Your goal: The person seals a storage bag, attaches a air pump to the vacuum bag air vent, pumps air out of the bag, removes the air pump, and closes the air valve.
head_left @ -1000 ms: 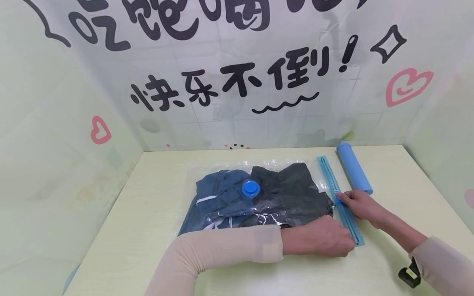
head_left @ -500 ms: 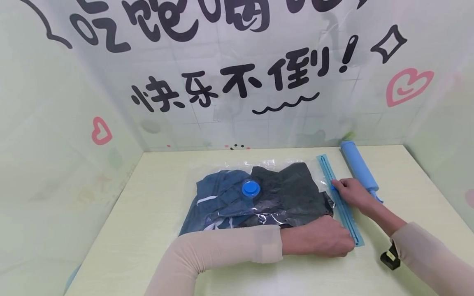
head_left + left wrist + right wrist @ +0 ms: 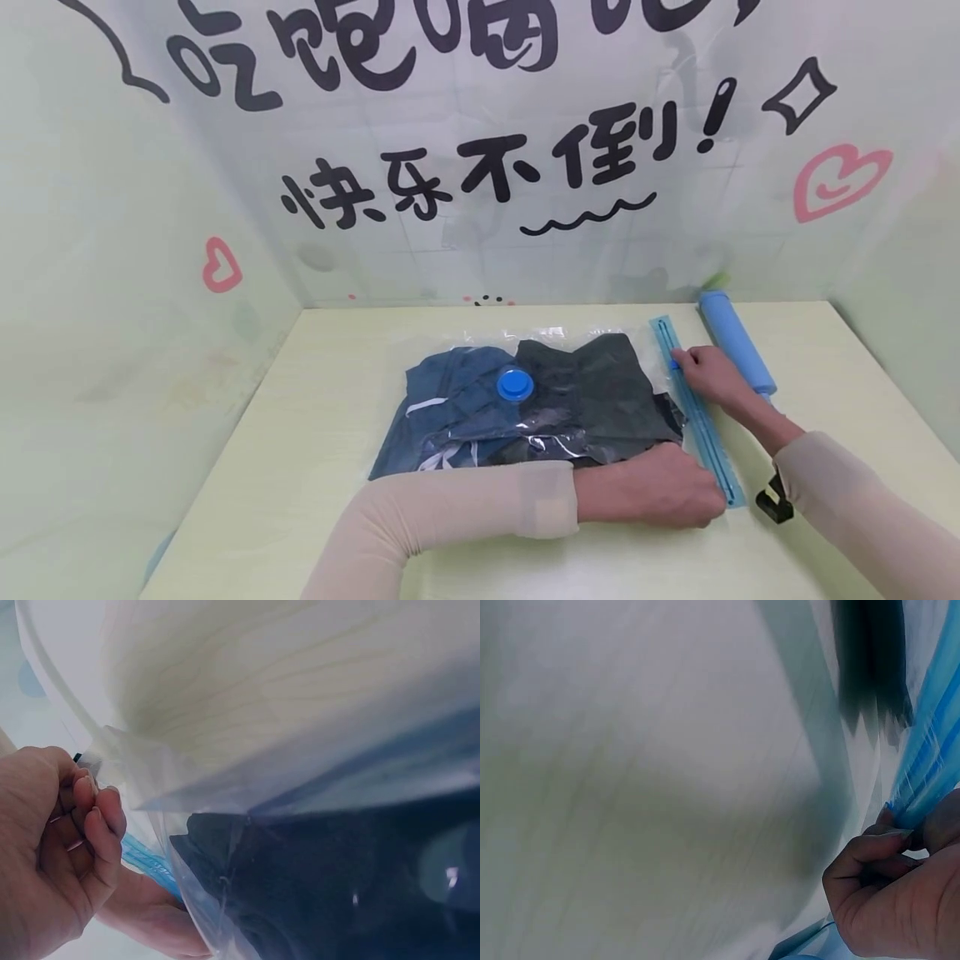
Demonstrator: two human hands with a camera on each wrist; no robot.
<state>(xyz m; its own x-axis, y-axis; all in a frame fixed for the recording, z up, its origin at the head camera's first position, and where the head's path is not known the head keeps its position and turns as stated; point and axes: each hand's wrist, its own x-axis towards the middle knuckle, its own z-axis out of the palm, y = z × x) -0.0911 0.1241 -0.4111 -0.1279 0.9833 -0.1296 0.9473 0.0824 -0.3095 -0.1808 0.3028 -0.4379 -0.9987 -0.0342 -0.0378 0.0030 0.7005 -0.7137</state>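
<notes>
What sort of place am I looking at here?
Probably a small booth or staged work corner: a pale table, a printed backdrop behind it with big black lettering, and pale side walls on both sides.

Bright, soft light (wrist views dimmer, blurrier) glints off the bag (image 3: 542,444).

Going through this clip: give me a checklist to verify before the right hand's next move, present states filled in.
1. Left hand gripping the clear bag at the strip's near end: ok.
2. Right hand pinching the blue strip: ok.
3. Dark clothes kept off the strip: ok, though their edge lies close.
4. Strip sealed along its length: cannot tell.
5. Blue valve facing up, uncovered: ok.
6. Blue cylinder joined to the valve: not ok; it lies apart.
</notes>
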